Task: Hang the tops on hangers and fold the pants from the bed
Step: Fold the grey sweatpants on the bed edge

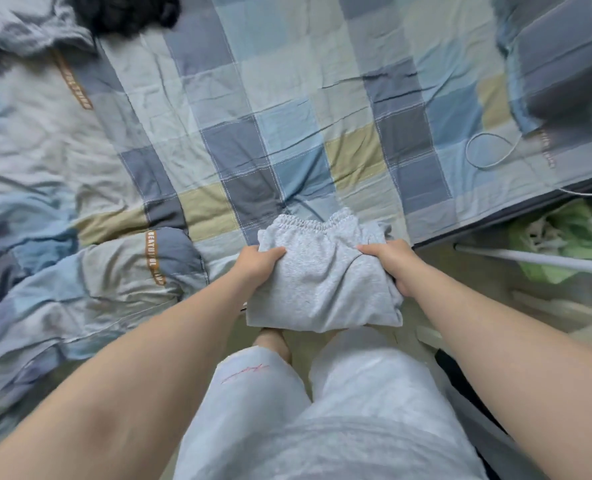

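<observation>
At the far left the crumpled quilt is bunched toward the side of the bed. That leaves the checked sheet bare in the middle, most likely as a surface for folding. In the top left corner a pale grey garment and a black garment lie touching each other, well apart from the hands. I take them for pieces waiting their turn, though I cannot tell whether they are tops or pants.

The left hand grips the left side of the grey pants, thumb on top and fingers tucked underneath. The right hand grips the right side the same way. A hold on both sides keeps the folded bundle from falling open. The bundle sits at the near edge of the bed — its far part over the sheet, its near part out past the mattress above the person's legs. I cannot tell whether it rests on the sheet or is lifted clear.

Further right a white cable loops on the sheet near a checked pillow. Off the bed stands a white wire rack with something green in it.

The pants are light heathered grey, soft and thick like sweat fabric. They are folded into a compact, roughly square packet with the gathered elastic waistband at the far edge. The near edge sags a little. The fold looks finished — ready to set down, I would judge.
</observation>
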